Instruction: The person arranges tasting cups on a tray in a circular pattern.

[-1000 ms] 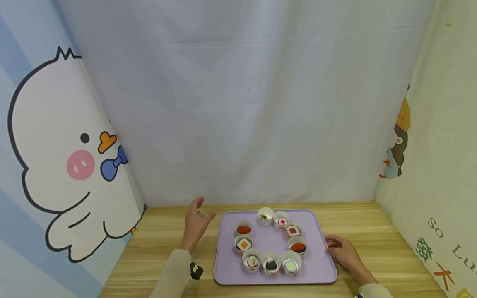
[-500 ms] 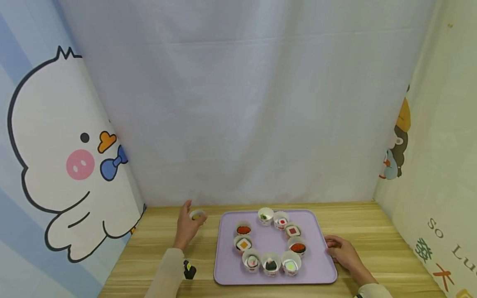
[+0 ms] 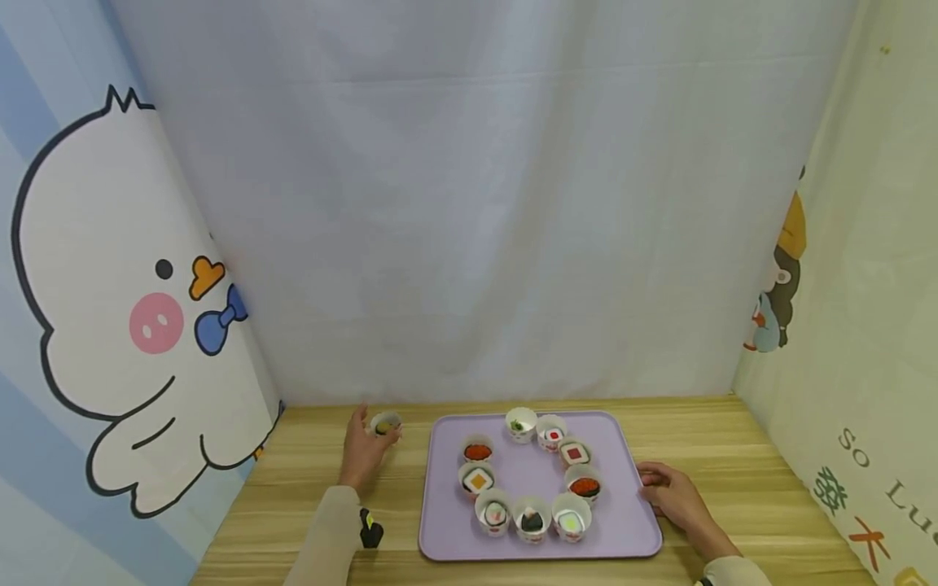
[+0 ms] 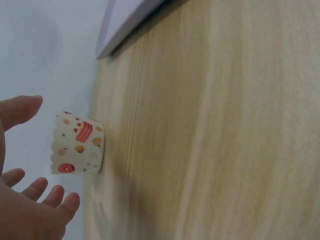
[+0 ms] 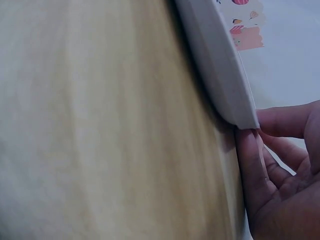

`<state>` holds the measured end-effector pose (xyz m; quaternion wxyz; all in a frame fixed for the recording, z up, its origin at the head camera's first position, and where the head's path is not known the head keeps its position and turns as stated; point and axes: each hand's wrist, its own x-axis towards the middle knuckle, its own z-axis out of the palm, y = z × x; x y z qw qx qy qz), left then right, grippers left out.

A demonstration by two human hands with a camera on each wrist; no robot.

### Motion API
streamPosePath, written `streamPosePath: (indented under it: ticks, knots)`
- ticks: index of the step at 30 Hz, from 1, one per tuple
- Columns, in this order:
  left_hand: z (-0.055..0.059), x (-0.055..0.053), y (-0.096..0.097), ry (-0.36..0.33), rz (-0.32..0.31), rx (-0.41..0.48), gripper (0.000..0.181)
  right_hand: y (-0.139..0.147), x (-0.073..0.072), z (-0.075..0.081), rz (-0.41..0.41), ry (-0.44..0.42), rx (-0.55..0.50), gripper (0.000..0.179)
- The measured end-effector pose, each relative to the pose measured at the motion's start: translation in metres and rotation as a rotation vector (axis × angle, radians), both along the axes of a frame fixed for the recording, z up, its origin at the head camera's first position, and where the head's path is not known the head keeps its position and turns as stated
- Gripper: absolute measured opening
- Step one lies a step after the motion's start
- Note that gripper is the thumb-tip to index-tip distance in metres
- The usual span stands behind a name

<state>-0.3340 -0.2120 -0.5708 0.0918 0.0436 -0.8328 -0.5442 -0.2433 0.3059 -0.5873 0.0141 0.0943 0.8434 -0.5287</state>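
Observation:
A patterned paper baking cup (image 4: 80,144) stands on the wooden table left of the tray; something yellowish lies in it. My left hand (image 3: 364,449) is around this cup with thumb and fingers spread. In the left wrist view the fingertips (image 4: 70,202) stand apart from the cup's wall. My right hand (image 3: 677,498) pinches the right rim of the lilac tray (image 3: 538,480), thumb and finger on either side of its edge. Similar cups with sushi-like pieces form a ring on the tray, among them a cup with a dark rice-ball shape (image 3: 532,521) and a cup with orange-red topping (image 3: 585,486).
The wooden table (image 3: 703,431) ends at a pale curtain (image 3: 469,244) along the back. Printed cloths hang at both sides, one with a cartoon chick (image 3: 146,309). Bare table lies between the left cup and the tray.
My left hand has moved left and slightly down, away from the tray. The cup near it, mostly hidden before, shows more now and sits farther left. My right hand has stayed at the rim.

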Motion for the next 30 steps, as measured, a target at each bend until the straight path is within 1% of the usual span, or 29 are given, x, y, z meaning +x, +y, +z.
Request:
streamPosePath:
  ticks: [9, 12, 16, 20, 25, 30]
  knots:
    - [-0.016, -0.014, -0.004, -0.056, -0.007, 0.022, 0.091, 0.000, -0.002, -0.003, 0.003, 0.013, -0.015, 0.047]
    - [-0.021, -0.017, -0.003, -0.062, 0.016, 0.026, 0.090, 0.000, -0.001, -0.003, 0.010, 0.012, -0.011, 0.048]
    - [-0.026, -0.021, 0.000, -0.050, 0.048, 0.009, 0.085, 0.001, -0.001, -0.002, -0.006, 0.011, 0.004, 0.047]
    - [-0.027, -0.021, 0.004, -0.052, 0.071, -0.007, 0.078, 0.001, -0.002, -0.003, -0.011, 0.009, -0.002, 0.047]
    - [-0.027, -0.017, 0.007, -0.059, 0.088, -0.029, 0.069, 0.001, -0.002, -0.004, -0.011, 0.004, -0.016, 0.047]
    - [-0.024, -0.014, 0.009, -0.036, 0.114, -0.049, 0.065, 0.001, -0.003, -0.006, -0.010, 0.005, -0.007, 0.047]
